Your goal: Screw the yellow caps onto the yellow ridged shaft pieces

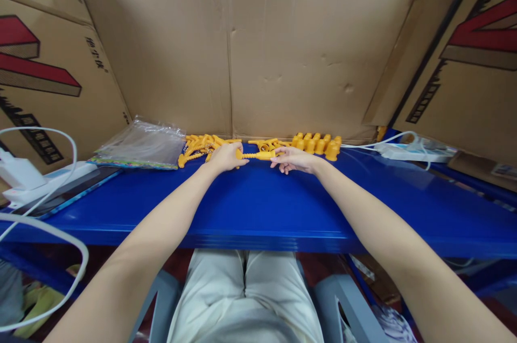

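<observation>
Between my two hands, just above the blue shelf, lies a yellow plastic piece (260,155) with a ribbed stem on its left and a smoother, wider part on its right. My left hand (226,158) is closed round its left end. At the other end, the fingertips of my right hand (293,160) pinch it. Behind my left hand is a heap of yellow parts (197,146). More yellow parts (266,145) lie behind the held piece. Several yellow cup-shaped parts (317,145) stand in rows beyond my right hand.
Cardboard panels (283,52) wall off the back and sides of the blue shelf (258,208). Clear plastic bags (139,144) lie left of the heap. A power strip (52,179) and white cables are at far left, another power strip (418,152) at right.
</observation>
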Available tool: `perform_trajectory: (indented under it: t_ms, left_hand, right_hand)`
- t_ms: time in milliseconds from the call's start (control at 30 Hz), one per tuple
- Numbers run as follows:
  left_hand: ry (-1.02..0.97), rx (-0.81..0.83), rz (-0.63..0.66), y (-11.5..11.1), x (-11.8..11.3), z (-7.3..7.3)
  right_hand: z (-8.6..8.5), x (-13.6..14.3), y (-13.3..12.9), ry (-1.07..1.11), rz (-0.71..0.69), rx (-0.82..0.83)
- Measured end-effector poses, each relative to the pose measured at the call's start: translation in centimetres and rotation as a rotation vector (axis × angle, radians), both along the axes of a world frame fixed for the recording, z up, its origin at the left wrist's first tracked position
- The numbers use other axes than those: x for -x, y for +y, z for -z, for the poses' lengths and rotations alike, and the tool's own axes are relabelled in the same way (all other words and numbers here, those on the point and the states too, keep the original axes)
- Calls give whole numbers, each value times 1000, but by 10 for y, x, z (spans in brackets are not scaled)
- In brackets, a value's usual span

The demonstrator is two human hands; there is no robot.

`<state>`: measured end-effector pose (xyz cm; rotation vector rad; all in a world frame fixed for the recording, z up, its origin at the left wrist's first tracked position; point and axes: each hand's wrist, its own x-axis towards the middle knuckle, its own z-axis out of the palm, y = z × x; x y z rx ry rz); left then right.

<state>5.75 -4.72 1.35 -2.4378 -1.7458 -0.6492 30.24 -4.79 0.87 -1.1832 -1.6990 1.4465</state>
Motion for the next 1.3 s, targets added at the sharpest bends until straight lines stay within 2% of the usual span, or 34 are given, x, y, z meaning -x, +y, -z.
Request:
perform_trajectory:
  t_ms: [433, 667, 1300]
  left_hand:
    - [-14, -2, 18, 2, 1, 2]
    - [-43, 11, 27, 3, 1, 2]
    - [-64, 15, 39, 2, 1, 1]
  right_hand:
    - [-3, 5, -3, -45, -24, 86]
    - [5, -3, 6, 83, -77, 13]
    - [1, 4, 0, 43, -32, 21]
